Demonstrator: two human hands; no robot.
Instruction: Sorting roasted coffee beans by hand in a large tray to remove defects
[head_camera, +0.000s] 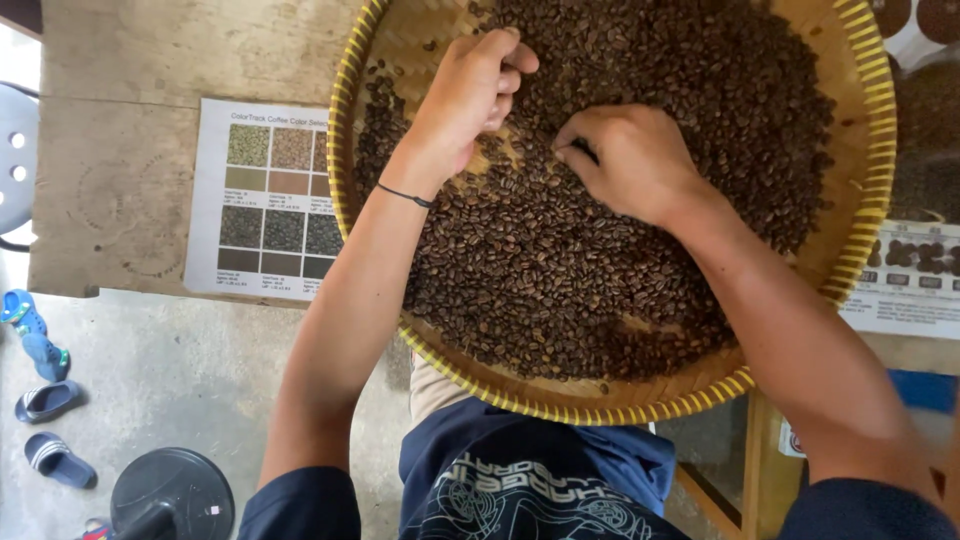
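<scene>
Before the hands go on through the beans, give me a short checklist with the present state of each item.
1. Left hand on the coffee beans: ok.
2. Right hand on the beans, fingertips pinched: ok.
3. Bean held in the pinch: cannot tell.
4. Beans all inside the woven tray: ok.
5. Colour chart fully visible: not ok, the tray's rim covers its right edge.

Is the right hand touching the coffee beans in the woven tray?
Touching. The head view shows the right hand resting on the coffee beans, fingertips pressed among them.
</scene>
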